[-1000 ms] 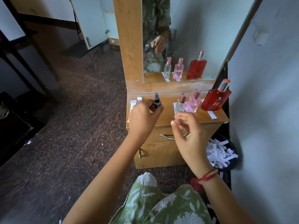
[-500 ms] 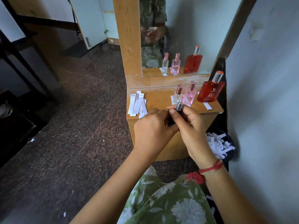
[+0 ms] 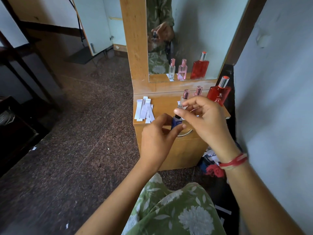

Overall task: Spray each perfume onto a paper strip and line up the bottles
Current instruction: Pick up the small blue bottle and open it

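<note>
Starting from the left: my loose pile of white paper strips (image 3: pixel 144 110) is lying on the left end of the dresser top, none picked up yet. My left hand (image 3: pixel 157 138) has fingers and thumb curled round the lower body of the small dark blue perfume bottle (image 3: pixel 177 123), holding it upright in the air just in front of the dresser edge. My right hand (image 3: pixel 206 119) is right above it. Its thumb and first fingers are pinching what looks like the little clear cap (image 3: pixel 179 106) just over the neck, and the other fingers are loosely fanned. It's blurry there, so I can't swear the cap is fully off the nozzle.

I'd call this the uncapping step for this bottle. Next move, I reckon: park the cap, grab one strip from the pile, aim the nozzle at it and press, keeping the bottle upright.

After that it should go in line with the three at the back right. Those are a slim clear glass bottle with a rose-gold cap (image 3: pixel 185 95), a pink glass bottle (image 3: pixel 198 90) just beside it, and a bigger flat red bottle with a silver cap (image 3: pixel 219 94) at the far right.

Room-wise there's a dark speckled stone floor (image 3: pixel 76 133) on the left. Then comes the light wooden dresser (image 3: pixel 162 106) with a curved metal drawer handle (image 3: pixel 186 133). The tall mirror (image 3: pixel 194 31) above it reflects the bottles and my hands. A pale painted wall (image 3: pixel 279 99) is on the right, with some paper scraps low down by the dresser's right side.
</note>
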Tool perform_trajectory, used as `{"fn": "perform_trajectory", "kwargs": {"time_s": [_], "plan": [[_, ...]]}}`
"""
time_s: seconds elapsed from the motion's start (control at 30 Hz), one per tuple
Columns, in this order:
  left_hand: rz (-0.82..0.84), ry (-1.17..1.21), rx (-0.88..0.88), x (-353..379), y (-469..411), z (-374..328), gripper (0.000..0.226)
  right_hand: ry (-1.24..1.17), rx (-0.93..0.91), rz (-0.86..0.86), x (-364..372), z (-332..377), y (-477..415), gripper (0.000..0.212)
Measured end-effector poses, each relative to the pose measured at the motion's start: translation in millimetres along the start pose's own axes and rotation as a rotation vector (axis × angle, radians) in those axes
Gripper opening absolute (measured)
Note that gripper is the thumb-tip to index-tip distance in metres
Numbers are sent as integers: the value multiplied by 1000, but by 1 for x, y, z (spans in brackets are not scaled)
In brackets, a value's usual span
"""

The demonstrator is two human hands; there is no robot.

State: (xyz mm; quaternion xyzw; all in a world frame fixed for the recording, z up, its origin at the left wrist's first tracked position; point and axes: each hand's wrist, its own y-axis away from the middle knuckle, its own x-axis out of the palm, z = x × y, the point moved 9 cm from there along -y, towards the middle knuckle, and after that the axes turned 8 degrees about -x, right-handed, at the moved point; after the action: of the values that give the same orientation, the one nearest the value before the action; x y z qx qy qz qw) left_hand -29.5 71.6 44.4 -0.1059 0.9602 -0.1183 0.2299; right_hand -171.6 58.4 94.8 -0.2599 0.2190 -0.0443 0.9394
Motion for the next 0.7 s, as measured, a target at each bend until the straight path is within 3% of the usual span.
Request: {"fn": "perform_trajectory", "kwargs": {"time_s": [0.27, 0.4, 0.53, 0.7], "plan": [[65, 109, -23, 5, -3, 5, 33, 210, -26, 300, 10, 15, -18, 6], [46, 68, 5, 1, -2, 7, 33, 217, 57, 516, 22, 13, -15, 14], [18, 24, 35, -4, -1, 3, 32, 449, -63, 467, 19, 30, -22, 29], [68, 50, 7, 1, -3, 9, 28, 505, -100, 523, 25, 37, -29, 20]]}}
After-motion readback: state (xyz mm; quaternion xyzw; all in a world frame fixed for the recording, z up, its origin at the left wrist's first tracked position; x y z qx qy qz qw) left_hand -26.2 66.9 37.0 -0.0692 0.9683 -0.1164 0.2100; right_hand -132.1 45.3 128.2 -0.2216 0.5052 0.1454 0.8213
